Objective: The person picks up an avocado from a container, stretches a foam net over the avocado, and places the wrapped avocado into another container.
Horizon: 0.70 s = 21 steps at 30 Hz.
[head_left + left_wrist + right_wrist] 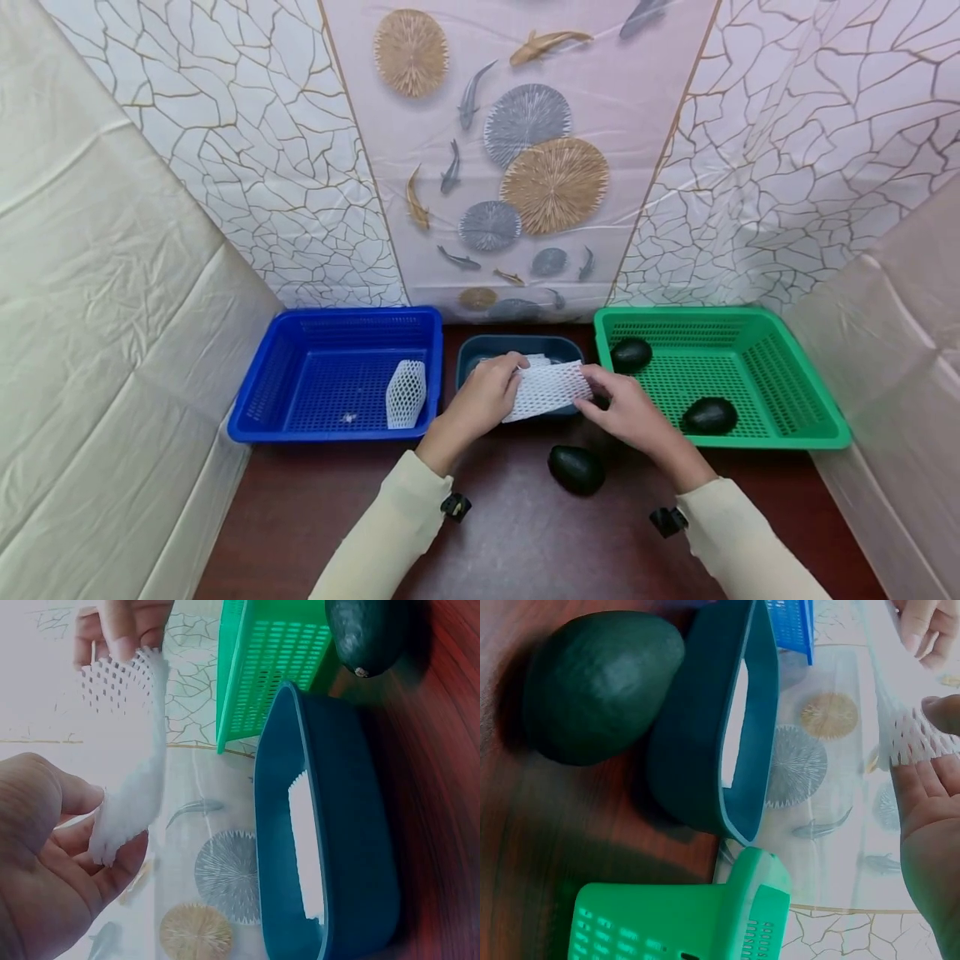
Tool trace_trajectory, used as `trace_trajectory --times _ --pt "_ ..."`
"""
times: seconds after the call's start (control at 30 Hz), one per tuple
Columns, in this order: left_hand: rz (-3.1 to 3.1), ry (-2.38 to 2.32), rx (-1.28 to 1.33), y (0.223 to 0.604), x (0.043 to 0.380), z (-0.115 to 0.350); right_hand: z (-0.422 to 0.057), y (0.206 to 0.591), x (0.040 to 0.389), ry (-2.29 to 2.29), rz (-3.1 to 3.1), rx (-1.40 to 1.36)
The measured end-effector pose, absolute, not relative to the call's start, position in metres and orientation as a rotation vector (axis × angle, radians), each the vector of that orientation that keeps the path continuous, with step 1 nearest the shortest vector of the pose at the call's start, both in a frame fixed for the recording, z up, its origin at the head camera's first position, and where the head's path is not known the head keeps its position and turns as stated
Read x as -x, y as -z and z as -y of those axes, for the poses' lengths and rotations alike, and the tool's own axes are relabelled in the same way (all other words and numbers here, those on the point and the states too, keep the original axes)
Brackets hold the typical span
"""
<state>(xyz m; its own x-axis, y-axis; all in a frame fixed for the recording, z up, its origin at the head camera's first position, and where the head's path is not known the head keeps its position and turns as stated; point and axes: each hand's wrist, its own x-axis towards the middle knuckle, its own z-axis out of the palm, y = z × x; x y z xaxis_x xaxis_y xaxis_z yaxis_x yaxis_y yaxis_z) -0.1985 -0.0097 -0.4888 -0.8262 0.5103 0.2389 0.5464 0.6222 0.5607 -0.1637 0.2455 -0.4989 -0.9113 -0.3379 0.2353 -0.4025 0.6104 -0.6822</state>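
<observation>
A white foam fruit net [550,390] is stretched between both hands above the dark teal bin [468,354]. My left hand [483,392] pinches its left end between thumb and fingers, also plain in the left wrist view. At the other end, my right hand [622,404] grips the net's edge, thumb on one side and fingers on the other in the right wrist view. More white foam netting [305,847] lies inside the teal bin. On the table in front of the bin rests a dark green avocado [576,469], touched by neither hand.
To the left stands a blue basket [315,429] containing a white foam net [406,395] with a rounded shape. A green basket [813,400] on the right holds two avocados, one at its left wall [631,355] and one near the front [709,415]. Patterned cloth [495,275] hangs behind.
</observation>
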Motion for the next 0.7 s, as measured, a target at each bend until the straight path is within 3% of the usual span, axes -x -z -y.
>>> trace_trajectory --times 0.7 --pt "2.68 0.88 1.001 0.483 0.19 0.004 -0.243 0.51 0.162 -0.972 2.521 -0.751"
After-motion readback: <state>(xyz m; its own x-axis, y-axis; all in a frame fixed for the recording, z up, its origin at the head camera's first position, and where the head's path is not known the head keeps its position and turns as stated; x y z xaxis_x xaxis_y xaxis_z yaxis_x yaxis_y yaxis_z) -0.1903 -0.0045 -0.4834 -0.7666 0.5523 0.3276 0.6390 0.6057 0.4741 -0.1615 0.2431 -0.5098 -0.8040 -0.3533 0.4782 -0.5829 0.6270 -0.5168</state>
